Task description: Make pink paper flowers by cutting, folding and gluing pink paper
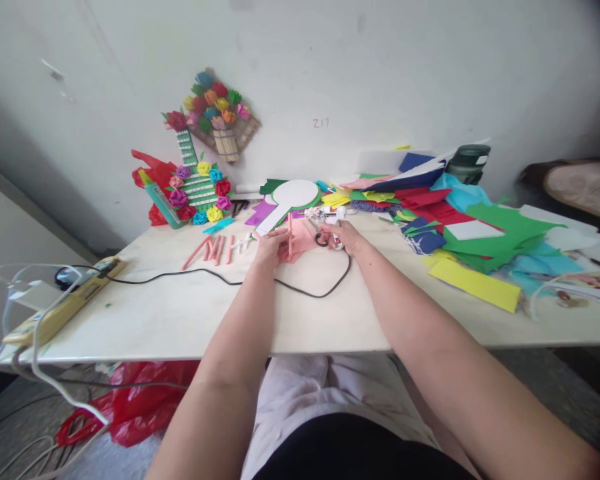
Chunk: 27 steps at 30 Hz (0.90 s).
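Observation:
My left hand [274,244] is at the near left side of a piece of pink paper [305,239], its fingers closed at the paper's edge. A rolled pink paper tube [290,235] lies by those fingertips. My right hand [341,236] is closed around the dark-ringed handles of scissors [322,239], whose blades point away over the pink paper. Just beyond it lies a white patterned glue gun [327,213]. Behind the paper is a white round-headed cutout with a green border [294,195]. Several pink paper rolls [215,250] lie left of my left hand.
A black cord [205,271] crosses the table from a yellow power strip [65,300]. Coloured sheets [500,233] pile up at the right. A flower-trimmed green craft [200,187] and a glue bottle [161,201] stand at the back left.

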Motion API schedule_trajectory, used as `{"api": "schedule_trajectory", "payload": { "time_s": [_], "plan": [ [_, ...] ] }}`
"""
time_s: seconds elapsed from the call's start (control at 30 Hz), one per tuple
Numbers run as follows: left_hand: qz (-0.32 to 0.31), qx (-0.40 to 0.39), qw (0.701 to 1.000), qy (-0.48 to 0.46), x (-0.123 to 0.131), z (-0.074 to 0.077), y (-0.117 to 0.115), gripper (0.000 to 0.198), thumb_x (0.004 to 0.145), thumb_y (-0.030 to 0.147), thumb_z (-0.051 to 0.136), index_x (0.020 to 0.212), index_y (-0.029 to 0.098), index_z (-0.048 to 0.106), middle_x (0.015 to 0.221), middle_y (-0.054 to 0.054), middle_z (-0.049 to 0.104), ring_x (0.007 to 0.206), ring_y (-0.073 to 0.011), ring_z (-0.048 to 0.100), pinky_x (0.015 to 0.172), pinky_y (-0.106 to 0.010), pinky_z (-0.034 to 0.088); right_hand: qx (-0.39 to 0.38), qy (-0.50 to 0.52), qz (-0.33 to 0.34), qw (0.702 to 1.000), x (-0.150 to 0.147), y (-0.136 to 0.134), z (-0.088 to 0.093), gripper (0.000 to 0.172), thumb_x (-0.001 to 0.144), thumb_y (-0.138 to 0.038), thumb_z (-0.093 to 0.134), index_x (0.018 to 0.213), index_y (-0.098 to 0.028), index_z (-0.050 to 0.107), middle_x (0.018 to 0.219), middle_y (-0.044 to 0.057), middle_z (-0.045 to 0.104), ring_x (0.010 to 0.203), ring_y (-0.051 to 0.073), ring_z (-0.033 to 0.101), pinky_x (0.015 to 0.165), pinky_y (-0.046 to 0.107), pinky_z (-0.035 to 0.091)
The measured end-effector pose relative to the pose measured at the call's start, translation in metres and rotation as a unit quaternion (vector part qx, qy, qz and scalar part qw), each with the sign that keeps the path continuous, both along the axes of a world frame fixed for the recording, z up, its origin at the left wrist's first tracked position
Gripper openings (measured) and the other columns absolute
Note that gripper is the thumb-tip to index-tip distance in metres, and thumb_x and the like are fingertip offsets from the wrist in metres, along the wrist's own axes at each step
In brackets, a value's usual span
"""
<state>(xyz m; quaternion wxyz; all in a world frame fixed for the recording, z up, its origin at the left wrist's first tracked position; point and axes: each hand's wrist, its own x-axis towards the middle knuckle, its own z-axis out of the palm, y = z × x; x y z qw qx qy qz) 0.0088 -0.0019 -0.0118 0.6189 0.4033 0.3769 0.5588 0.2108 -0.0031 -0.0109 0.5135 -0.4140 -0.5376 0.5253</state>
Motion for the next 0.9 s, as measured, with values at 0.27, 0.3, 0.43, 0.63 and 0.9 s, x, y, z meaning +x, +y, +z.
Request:
{"api": "schedule_trajectory", "payload": {
  "time_s": [0.27,0.3,0.43,0.63,0.9],
  "plan": [
    [-0.006,0.003,1.0,0.007,-0.0011,-0.0005,-0.0002,0.022,0.055,0.018,0.074,0.069,0.011,0.058,0.056,-0.002,0.059,0.045,-0.0096,0.054,0.044,-0.021,0.043,0.002,-0.032,0.036,0.999,-0.0075,-0.0052,0.0034,0.033,0.067,-0.043,0.067,0.071,-0.011,0.059,0.05,0.003,0.062,0.026,0.005,0.036,0.027,0.019,0.029],
    [-0.004,0.004,1.0,0.006,-0.0011,-0.0003,-0.0005,0.022,0.055,0.018,0.074,0.069,0.011,0.058,0.056,-0.002,0.059,0.046,-0.0098,0.054,0.045,-0.021,0.043,0.002,-0.036,0.036,0.999,-0.0081,-0.0062,0.0037,0.033,0.067,-0.043,0.067,0.071,-0.011,0.059,0.05,0.003,0.062,0.026,0.005,0.036,0.028,0.019,0.029],
    [-0.001,0.003,1.0,0.008,-0.0003,0.0016,-0.0028,0.024,0.054,0.018,0.075,0.069,0.011,0.058,0.059,-0.003,0.061,0.05,-0.0111,0.057,0.046,-0.021,0.045,0.001,-0.047,0.034,0.998,-0.0094,-0.0089,0.0042,0.034,0.067,-0.045,0.067,0.069,-0.012,0.058,0.051,0.002,0.062,0.026,0.005,0.036,0.028,0.019,0.03],
    [0.002,0.004,1.0,0.012,-0.0003,0.0026,-0.004,0.024,0.054,0.018,0.075,0.07,0.011,0.058,0.058,-0.003,0.061,0.047,-0.0114,0.056,0.043,-0.021,0.044,0.0,-0.04,0.028,0.999,-0.0087,-0.006,0.0017,0.035,0.068,-0.046,0.066,0.068,-0.012,0.057,0.049,0.003,0.062,0.024,0.005,0.035,0.027,0.02,0.03],
    [0.004,0.008,1.0,0.004,-0.0012,0.0008,-0.0003,0.022,0.057,0.015,0.072,0.075,0.011,0.059,0.058,-0.003,0.061,0.048,-0.0107,0.056,0.042,-0.02,0.043,-0.004,-0.055,0.023,0.998,-0.0084,-0.0059,0.0013,0.038,0.069,-0.05,0.065,0.066,-0.013,0.055,0.047,0.002,0.061,0.025,0.005,0.034,0.027,0.02,0.03]
  ]
}}
